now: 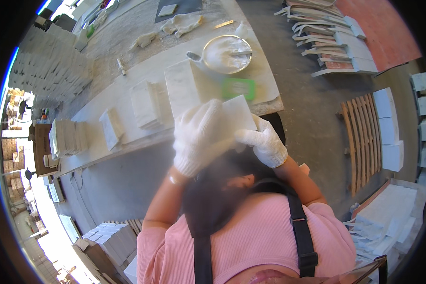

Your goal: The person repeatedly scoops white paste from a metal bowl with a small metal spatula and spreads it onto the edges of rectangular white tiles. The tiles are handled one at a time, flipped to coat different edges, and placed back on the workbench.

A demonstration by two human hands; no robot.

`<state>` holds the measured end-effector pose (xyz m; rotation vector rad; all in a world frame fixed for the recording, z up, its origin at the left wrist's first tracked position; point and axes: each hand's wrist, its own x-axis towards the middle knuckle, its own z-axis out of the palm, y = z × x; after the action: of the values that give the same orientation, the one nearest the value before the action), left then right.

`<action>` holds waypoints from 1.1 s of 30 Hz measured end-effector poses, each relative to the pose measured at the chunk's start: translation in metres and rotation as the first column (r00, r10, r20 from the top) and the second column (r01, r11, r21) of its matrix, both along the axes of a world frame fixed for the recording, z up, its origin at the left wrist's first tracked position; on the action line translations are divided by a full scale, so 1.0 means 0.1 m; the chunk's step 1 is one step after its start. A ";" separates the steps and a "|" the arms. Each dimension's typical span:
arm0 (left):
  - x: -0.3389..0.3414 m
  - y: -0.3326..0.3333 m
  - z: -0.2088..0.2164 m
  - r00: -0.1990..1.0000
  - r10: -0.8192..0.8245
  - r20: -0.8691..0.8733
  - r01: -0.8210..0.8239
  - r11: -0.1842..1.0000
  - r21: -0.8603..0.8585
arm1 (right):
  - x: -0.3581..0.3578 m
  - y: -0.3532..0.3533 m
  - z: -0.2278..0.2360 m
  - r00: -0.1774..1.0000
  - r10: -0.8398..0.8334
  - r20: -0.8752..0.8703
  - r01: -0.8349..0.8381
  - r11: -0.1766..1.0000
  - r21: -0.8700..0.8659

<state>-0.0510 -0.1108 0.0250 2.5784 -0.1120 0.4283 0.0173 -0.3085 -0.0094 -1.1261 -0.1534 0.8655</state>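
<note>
A white stone tile (240,112) is raised in front of my chest near the table's front edge. My right hand (267,143), in a white knit glove, grips its right side with the thumb lying on the face. In a matching glove, my left hand (194,135) is closed around the tile's left part; its fingertips are partly hidden. Just beyond the hands lie a green rectangular thing (239,89) and a larger white slab stack (181,87). Behind them sits a round bowl (226,51) of white material with a flat tool in it.
Stacked tiles (146,104) and smaller tile piles (111,128) line the dusty table (87,150) leftward. Crumpled cloths (181,24) lie at its far side. To the right on the floor are a wooden pallet (362,142) with white blocks and strapped white pieces (324,40).
</note>
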 end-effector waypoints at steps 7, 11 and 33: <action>-0.11 -0.26 -0.23 0.861 -0.056 -0.505 -0.344 0.666 -0.662 | 0.17 -0.35 -0.08 0.995 -0.080 -0.059 0.076 0.995 -0.070; -0.13 -0.37 -0.39 0.835 -0.252 -0.490 -0.349 0.445 -0.824 | 0.18 -0.40 -0.19 0.989 -0.140 0.041 0.142 0.988 -0.066; -0.17 -0.37 -0.50 0.837 -0.254 -0.485 -0.388 0.349 -0.853 | 0.25 -0.38 -0.17 0.992 -0.024 0.122 0.040 0.990 -0.136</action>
<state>-0.0680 -0.1475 -0.0248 1.3841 0.3781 -0.2447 0.0424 -0.3464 -0.0269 -1.3077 -0.1760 0.7893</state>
